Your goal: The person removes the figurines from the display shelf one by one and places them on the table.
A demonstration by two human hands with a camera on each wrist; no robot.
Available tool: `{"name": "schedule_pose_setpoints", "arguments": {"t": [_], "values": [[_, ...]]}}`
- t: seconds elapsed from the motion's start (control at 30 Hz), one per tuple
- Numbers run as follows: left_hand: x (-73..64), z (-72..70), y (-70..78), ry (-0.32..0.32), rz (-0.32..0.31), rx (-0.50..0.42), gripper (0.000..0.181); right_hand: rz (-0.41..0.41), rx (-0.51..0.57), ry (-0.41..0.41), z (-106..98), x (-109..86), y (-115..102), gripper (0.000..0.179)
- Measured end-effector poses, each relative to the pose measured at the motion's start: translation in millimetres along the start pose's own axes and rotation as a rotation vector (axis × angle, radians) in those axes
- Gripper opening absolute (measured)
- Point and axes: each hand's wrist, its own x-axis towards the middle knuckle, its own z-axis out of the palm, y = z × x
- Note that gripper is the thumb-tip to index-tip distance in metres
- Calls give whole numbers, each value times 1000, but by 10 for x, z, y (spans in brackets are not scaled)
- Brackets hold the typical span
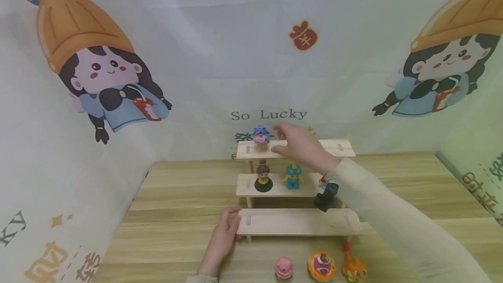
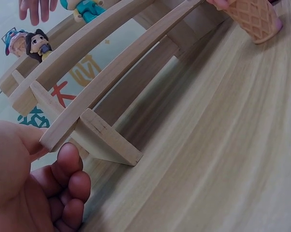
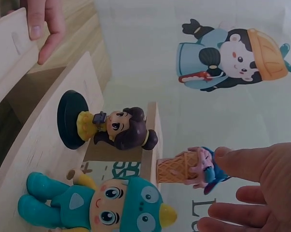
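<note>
A three-tier wooden display stand (image 1: pixel 298 222) stands on the wood-grain table. My left hand (image 1: pixel 223 235) grips the left end of its lowest shelf, fingers curled beneath the edge in the left wrist view. On the top shelf, at the left, stands an ice cream cone figure (image 3: pixel 179 167) with a blue and pink top. Just to its right is my right hand (image 1: pixel 300 143), thumb and fingers spread, holding nothing. The middle shelf carries a doll with a brown bun (image 1: pixel 263 174) on a black base, a teal-suited figure (image 1: pixel 293 177), and a third figure (image 1: pixel 323 183) mostly hidden by the right wrist's camera.
In front of the stand are a pink toy (image 1: pixel 284 267), a round orange toy (image 1: pixel 321 265) and an orange creature figure (image 1: pixel 355 270). A printed cloth backdrop (image 1: pixel 220 56) hangs close behind the top shelf.
</note>
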Motion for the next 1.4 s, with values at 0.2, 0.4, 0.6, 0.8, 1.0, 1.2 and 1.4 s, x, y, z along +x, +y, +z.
{"name": "schedule_pose_setpoints", "arguments": {"t": [0.2,0.4,0.6,0.8,1.0,1.2,1.4], "values": [[-11,-16,-4,-9,13,-27,35,9,54,-6,91,143,12,68],[-9,-6,11,-9,20,-34,35,17,137,-31,139,246,21,79],[-4,-3,18,-6,33,-38,34,33,180,-28,194,335,-2,76],[3,8,24,-8,27,-52,34,23,171,-11,276,381,11,60],[-22,15,-5,-6,80,-56,37,34,181,8,344,378,36,53],[-17,12,-19,3,86,-51,36,53,194,-1,349,373,30,55],[-20,-2,5,-2,41,-50,35,60,190,0,326,355,39,57]]}}
